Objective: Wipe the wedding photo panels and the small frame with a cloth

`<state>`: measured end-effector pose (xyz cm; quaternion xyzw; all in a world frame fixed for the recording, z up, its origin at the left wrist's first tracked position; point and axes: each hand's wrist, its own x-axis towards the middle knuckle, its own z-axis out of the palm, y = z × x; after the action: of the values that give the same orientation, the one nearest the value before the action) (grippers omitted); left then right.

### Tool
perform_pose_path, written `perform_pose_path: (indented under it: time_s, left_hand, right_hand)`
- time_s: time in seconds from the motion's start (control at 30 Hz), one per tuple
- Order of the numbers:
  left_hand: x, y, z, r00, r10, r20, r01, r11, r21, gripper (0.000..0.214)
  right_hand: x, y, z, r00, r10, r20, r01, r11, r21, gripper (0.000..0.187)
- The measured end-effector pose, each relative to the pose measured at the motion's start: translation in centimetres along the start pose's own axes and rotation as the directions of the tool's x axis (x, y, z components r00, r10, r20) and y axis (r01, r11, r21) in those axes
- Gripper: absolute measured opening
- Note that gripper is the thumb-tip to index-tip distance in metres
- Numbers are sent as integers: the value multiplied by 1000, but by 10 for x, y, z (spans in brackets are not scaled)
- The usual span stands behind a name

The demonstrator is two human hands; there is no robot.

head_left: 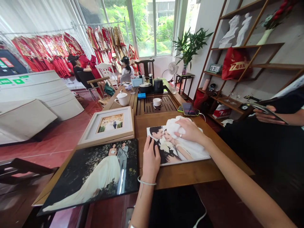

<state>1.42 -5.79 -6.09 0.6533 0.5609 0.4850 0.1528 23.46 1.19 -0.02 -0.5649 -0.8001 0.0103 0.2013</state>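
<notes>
A glossy wedding photo panel (166, 155) lies flat on the wooden table (190, 174) in front of me. My left hand (150, 160) rests flat on its near left edge, fingers stretched out. My right hand (190, 130) presses a crumpled white cloth (174, 126) onto the upper middle of the panel, fingers curled over it.
A large dark wedding print (95, 172) overhangs the table's near left corner. A white-framed photo (108, 125) lies behind it. Further back are a white teapot (122, 98), a cup (156, 101) and phones (189, 109). Another person's hand (267, 114) holds a phone at right.
</notes>
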Motion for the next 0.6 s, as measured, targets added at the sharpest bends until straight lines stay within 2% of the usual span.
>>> perform_pose_path:
  time_s: [0.13,0.3,0.47,0.6]
  left_hand:
    - [0,-2,1,1000,2,15,-2,1000,-8,41]
    - [0,-2,0,999,0,43,1,1000,-12,45]
    - [-1,-6,3,1000,-8,-3,8,1000,-14,42]
    - [-1,-6,4,1000,-4,-12,4,1000,-8,40]
  right_hand:
    - [4,-32,4,987,-154,42,150,986,72,46]
    - [-27,-54,-6,945,-312,101,283,932,227,43]
    - [-74,-39,-26,911,-380,160,315,892,325,42]
    - [-93,-3,-28,962,-250,108,209,932,297,46]
